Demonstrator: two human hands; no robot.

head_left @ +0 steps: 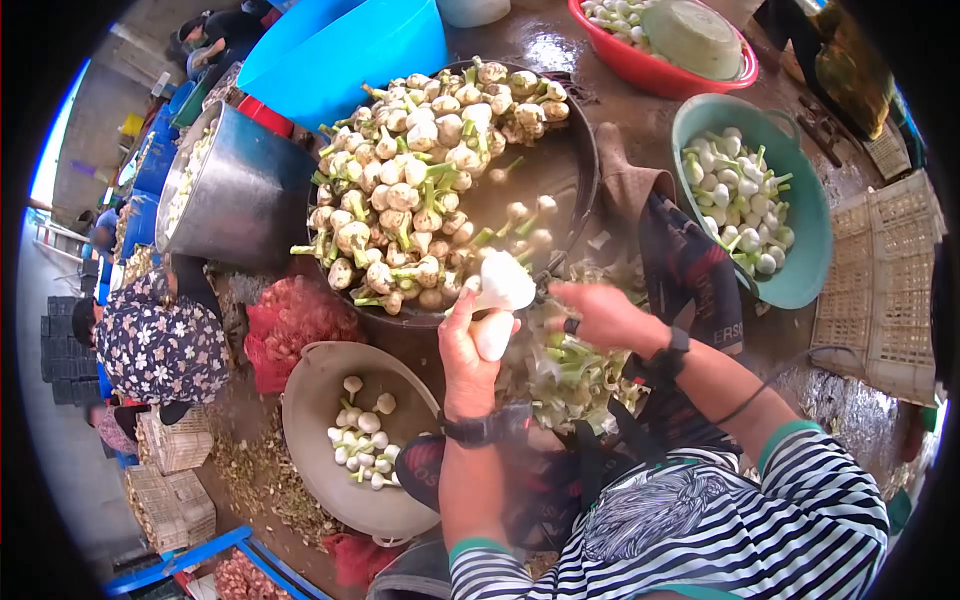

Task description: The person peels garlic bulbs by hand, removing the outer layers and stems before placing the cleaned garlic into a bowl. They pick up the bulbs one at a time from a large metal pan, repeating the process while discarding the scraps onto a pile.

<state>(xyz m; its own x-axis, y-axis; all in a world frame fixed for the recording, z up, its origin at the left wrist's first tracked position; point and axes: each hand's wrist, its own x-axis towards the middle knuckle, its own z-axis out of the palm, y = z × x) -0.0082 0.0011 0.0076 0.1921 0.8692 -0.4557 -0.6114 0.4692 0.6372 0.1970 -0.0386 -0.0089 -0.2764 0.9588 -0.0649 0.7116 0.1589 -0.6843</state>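
My left hand (470,350) is closed around a white garlic bulb (506,281), held up over the near rim of a wide dark tub (590,165). Inside that tub, a heap of soil-stained garlic bulbs (400,185) with short green stems lies beside murky water. Just right of the held bulb, my right hand (605,315) is closed with fingers curled, a little blurred. A small dark tool, apparently a knife (545,285), sticks out of it toward the bulb. Beneath my hands lie peeled leaves and stem trimmings (575,375).
Cleaned bulbs lie in a grey basin (310,440) at lower left and a green basin (815,230) at right. A red basin (600,45) and blue tub (345,50) stand behind. Plastic crates (875,280) are at far right. A person in a flowered top (160,340) sits at left.
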